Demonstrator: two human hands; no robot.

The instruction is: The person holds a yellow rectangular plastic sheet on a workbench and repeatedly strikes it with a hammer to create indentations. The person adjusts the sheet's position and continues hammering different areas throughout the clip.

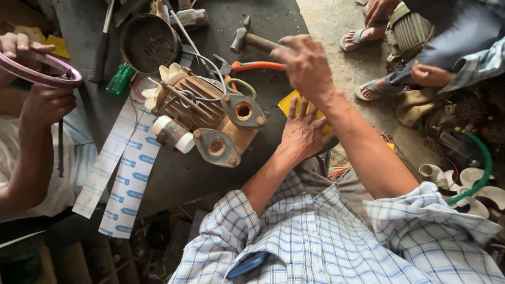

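**Hammer under my right hand, motor off to the left**

The rusty motor (202, 113) lay on the dark worktop (179, 173), left of both my hands. My left hand (304, 131) rested flat, fingers spread, on a yellow sheet (288, 103), holding nothing. My right hand (305, 66) was nearer the hammer (247, 38): its grip closed over the handle's near end, which ran leftward to the head.

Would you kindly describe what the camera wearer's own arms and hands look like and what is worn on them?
Both hands, left hand and right hand, are bare: no gloves, rings or watch visible. The forearms are bare too, with the sleeves of a blue-and-white checked shirt rolled up near the elbows.
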